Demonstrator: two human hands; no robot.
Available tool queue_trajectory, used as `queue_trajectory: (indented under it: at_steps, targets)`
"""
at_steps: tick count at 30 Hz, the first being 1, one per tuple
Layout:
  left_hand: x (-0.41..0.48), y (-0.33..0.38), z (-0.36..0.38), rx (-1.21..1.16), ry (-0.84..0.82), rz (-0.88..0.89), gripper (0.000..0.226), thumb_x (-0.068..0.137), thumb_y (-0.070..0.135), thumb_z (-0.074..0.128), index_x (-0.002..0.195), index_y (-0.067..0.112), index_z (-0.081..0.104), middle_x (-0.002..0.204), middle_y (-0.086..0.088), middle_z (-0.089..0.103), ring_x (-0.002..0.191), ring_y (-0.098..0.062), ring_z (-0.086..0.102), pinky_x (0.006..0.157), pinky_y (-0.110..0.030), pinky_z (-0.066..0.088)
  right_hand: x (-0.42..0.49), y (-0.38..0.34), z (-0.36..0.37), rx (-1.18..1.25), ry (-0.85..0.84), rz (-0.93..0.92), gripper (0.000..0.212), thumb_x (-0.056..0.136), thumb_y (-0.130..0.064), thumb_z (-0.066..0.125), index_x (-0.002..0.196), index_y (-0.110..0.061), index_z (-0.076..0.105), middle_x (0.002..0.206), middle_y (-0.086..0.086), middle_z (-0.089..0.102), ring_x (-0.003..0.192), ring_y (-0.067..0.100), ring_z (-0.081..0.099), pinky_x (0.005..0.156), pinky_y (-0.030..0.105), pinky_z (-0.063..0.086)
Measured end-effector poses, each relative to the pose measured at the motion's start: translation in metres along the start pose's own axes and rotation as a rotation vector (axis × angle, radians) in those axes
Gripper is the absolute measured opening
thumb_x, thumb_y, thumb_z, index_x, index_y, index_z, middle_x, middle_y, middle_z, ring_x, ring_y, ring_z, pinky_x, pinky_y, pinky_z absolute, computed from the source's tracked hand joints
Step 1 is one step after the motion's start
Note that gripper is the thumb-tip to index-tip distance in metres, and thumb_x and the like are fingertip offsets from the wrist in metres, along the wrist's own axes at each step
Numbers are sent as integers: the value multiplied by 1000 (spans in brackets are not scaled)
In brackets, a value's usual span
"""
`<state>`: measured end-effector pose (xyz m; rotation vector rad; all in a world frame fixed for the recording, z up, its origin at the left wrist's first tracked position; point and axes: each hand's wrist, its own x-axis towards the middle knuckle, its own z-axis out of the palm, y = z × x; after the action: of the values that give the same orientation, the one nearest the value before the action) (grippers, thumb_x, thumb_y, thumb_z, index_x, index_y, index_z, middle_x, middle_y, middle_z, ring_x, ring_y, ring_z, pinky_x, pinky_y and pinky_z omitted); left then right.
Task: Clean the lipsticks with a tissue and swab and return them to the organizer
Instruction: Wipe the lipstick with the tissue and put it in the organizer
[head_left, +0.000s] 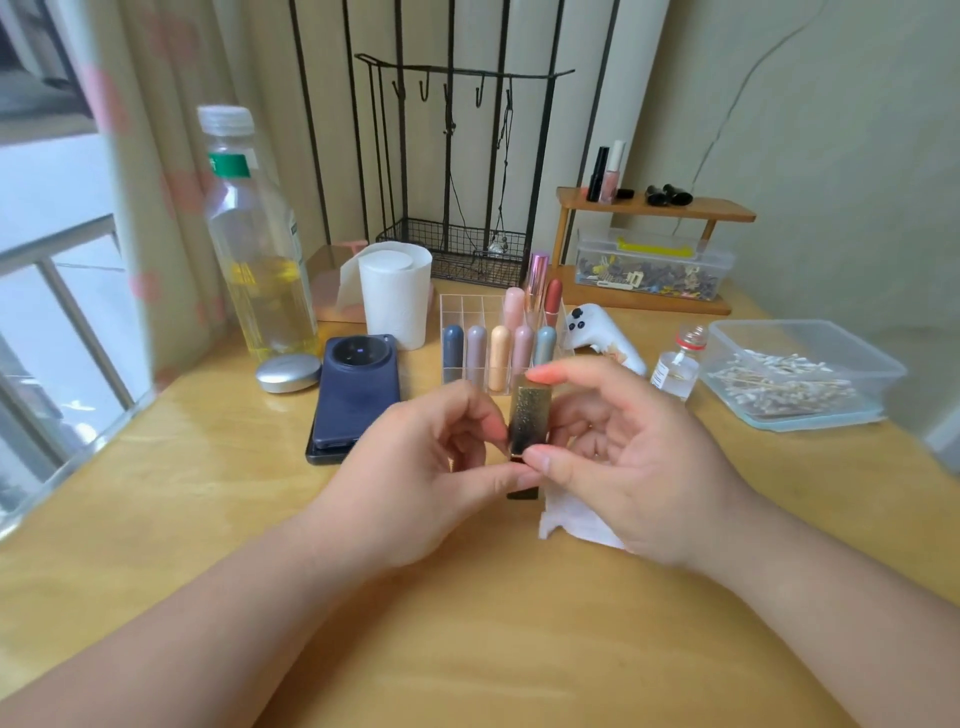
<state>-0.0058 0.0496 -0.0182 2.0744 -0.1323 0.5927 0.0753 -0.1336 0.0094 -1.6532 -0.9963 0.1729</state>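
The left hand (415, 467) and right hand (634, 467) both grip one gold lipstick (530, 415) near the tissue (571, 519); others stand in the organizer (457, 312); its return is judged pending.

Bare forearms, left hand (415, 478), right hand (639, 467)

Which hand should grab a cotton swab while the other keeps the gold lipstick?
Right. The swab box sits far right, nearest the right hand. The left hand pinches the lipstick at its base and could hold it alone.
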Motion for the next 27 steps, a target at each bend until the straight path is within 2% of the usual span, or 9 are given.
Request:
queue_trajectory:
  at_steps: [3,5,7,10,12,14,17,23,27]
  targets:
    - [12,-11,-9,4,107,10,29,82,54,72,99,35,62,78,8,60,67,-16,55,63,-31,47,38,-2,-6,-49,31,-48,50,80,-3,77,114,-35,59,86,1,69,78,35,60,73,43,52]
    - [20,-19,-14,98,139,54,16,97,42,61,104,28,62,85,13,57,73,-14,54,66,-27,45,71,1,-16,-122,121,-80,48,79,-8,76,110,-38,56,85,8,69,72,32,58,73,41,52]
    - [26,-25,-13,183,171,83,15,102,29,52,100,19,63,85,16,55,78,-10,53,71,-21,42,106,5,-27,-207,186,-86,46,81,-8,76,107,-39,53,83,10,68,67,17,57,69,35,53]
    - [30,-32,-8,317,179,106,12,102,23,54,95,21,63,85,17,55,84,-5,52,75,-16,38,147,10,-38,-343,168,-58,41,85,-7,74,111,-31,52,84,4,64,62,6,57,65,27,55]
    - [29,-38,-7,363,173,118,10,99,25,56,95,23,65,86,16,58,85,-6,52,75,-16,39,165,15,-40,-410,117,-48,40,86,-9,73,111,-31,50,87,2,63,52,5,52,56,30,55]
    - [28,-42,-7,374,173,104,9,98,26,59,95,23,67,84,16,59,82,-7,52,73,-15,38,180,22,-40,-458,63,-49,40,86,-12,73,108,-34,48,94,3,66,43,5,46,45,31,48]
    - [29,-43,-6,383,164,95,8,97,26,59,95,25,67,82,16,59,81,-7,52,72,-14,38,194,31,-41,-567,-5,-53,38,86,-16,73,105,-35,47,96,-1,67,41,2,44,49,25,38]
    - [30,-45,-4,406,166,80,9,96,30,57,94,28,66,81,19,57,82,-5,51,72,-12,37,198,43,-38,-659,11,-44,32,88,-20,71,104,-35,48,94,-8,67,45,4,48,52,31,50]
    - [30,-45,-2,394,166,73,11,95,30,57,92,27,67,79,18,59,81,-7,52,71,-13,38,197,48,-35,-636,30,-44,31,88,-22,72,105,-35,49,97,-10,69,52,4,49,60,29,49]
